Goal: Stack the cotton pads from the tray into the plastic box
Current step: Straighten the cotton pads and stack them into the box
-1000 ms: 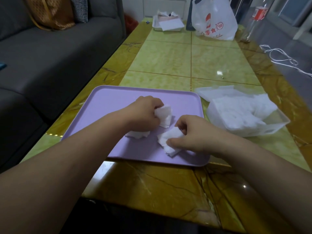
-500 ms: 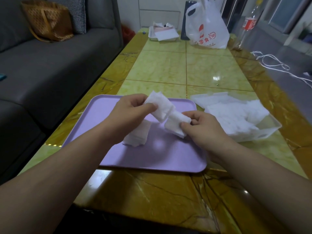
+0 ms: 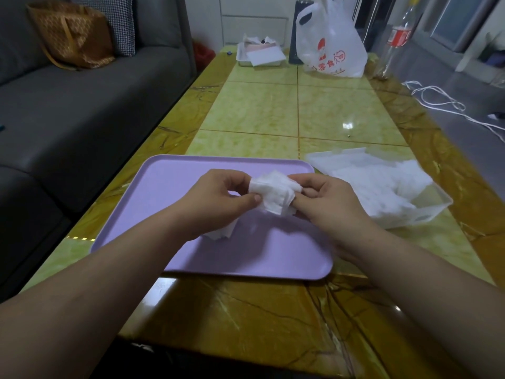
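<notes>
A small bunch of white cotton pads (image 3: pixel 274 193) hangs above the lilac tray (image 3: pixel 175 181). My left hand (image 3: pixel 218 199) pinches its left side with thumb and fingers, and my right hand (image 3: pixel 325 199) pinches its right side. A few more pads (image 3: pixel 222 231) lie on the tray, partly hidden under my left hand. The clear plastic box (image 3: pixel 426 212) stands right of the tray, heaped with white pads (image 3: pixel 382 187).
A grey sofa (image 3: pixel 82 110) runs along the table's left edge. At the far end stand a white plastic bag (image 3: pixel 332 42), a small tray with papers (image 3: pixel 259 54) and a bottle (image 3: pixel 396 39). White cable (image 3: pixel 437 105) lies on the floor to the right.
Both hands lifted pads off the tray and brought them together into one bunch held between them, raised above the tray.
</notes>
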A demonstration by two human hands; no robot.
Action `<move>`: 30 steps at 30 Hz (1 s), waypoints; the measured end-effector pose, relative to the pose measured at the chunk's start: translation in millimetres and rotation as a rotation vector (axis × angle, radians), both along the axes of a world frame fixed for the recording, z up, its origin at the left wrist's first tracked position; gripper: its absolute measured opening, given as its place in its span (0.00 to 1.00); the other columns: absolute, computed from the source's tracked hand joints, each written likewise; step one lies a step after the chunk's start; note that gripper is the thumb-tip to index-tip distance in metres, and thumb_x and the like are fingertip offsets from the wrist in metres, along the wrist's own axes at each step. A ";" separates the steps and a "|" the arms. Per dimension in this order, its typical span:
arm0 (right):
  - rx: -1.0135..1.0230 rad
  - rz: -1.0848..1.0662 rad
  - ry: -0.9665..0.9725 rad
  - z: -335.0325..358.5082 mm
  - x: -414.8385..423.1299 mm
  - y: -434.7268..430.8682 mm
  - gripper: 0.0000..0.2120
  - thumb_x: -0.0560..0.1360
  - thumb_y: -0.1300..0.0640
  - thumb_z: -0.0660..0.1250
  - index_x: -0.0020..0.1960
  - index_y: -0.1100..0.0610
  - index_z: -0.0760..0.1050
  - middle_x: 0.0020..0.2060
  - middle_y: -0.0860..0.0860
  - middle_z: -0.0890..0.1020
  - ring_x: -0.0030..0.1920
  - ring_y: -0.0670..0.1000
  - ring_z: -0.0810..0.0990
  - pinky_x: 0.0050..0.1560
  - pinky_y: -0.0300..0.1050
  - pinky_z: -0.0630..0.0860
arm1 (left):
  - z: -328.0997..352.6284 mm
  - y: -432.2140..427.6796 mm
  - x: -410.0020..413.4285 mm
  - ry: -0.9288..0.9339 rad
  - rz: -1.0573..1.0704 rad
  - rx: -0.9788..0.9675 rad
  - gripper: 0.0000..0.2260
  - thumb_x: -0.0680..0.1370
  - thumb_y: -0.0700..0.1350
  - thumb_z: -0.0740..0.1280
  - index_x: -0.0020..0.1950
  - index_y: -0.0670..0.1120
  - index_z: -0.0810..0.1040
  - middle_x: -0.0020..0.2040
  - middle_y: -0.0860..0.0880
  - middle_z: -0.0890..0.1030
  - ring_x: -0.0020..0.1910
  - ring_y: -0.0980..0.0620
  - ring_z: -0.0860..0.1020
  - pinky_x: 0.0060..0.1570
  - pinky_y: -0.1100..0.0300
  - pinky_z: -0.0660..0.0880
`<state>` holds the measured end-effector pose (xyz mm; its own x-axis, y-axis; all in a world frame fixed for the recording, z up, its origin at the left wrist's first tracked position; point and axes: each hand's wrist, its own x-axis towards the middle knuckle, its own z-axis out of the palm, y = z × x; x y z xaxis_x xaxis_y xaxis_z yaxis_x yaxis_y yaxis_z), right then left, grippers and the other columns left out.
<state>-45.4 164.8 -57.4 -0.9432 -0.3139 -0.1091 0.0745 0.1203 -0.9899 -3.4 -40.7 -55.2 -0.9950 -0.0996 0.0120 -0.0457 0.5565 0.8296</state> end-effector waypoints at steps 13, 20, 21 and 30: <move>-0.065 0.083 -0.026 -4.0 -2.2 -2.4 0.16 0.78 0.70 0.68 0.63 0.57 0.80 0.50 0.54 0.88 0.56 0.55 0.86 0.64 0.60 0.79 | -1.4 4.8 -2.0 0.047 0.069 -0.047 0.02 0.76 0.44 0.74 0.44 0.46 0.85 0.40 0.50 0.85 0.34 0.66 0.75 0.36 0.75 0.69; -0.110 0.109 -0.023 -5.9 0.0 -1.5 0.21 0.76 0.68 0.72 0.65 0.54 0.80 0.52 0.64 0.86 0.51 0.56 0.85 0.60 0.59 0.80 | -1.6 4.8 -2.0 0.033 0.081 -0.032 0.05 0.77 0.45 0.73 0.43 0.45 0.83 0.40 0.47 0.85 0.34 0.61 0.76 0.35 0.72 0.71; -0.119 0.094 -0.024 -7.5 -0.5 -2.1 0.18 0.76 0.68 0.72 0.64 0.54 0.81 0.51 0.64 0.86 0.50 0.56 0.85 0.61 0.60 0.80 | -1.8 4.6 -2.1 0.025 0.077 -0.026 0.06 0.78 0.46 0.72 0.43 0.45 0.84 0.40 0.47 0.85 0.34 0.60 0.76 0.35 0.70 0.71; -0.096 -0.061 -0.061 -13.3 -6.1 -1.2 0.13 0.79 0.67 0.69 0.56 0.52 0.84 0.46 0.58 0.88 0.49 0.57 0.86 0.58 0.58 0.83 | -0.4 -3.2 -1.5 -0.004 0.135 0.018 0.08 0.78 0.47 0.72 0.42 0.45 0.86 0.34 0.53 0.81 0.31 0.61 0.74 0.32 0.70 0.70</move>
<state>-51.5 163.6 -70.7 -0.9534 -0.2677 -0.1391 0.1391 0.0190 -0.9901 -4.9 -43.9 -55.6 -0.9724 -0.2332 0.0054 -0.1224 0.5299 0.8392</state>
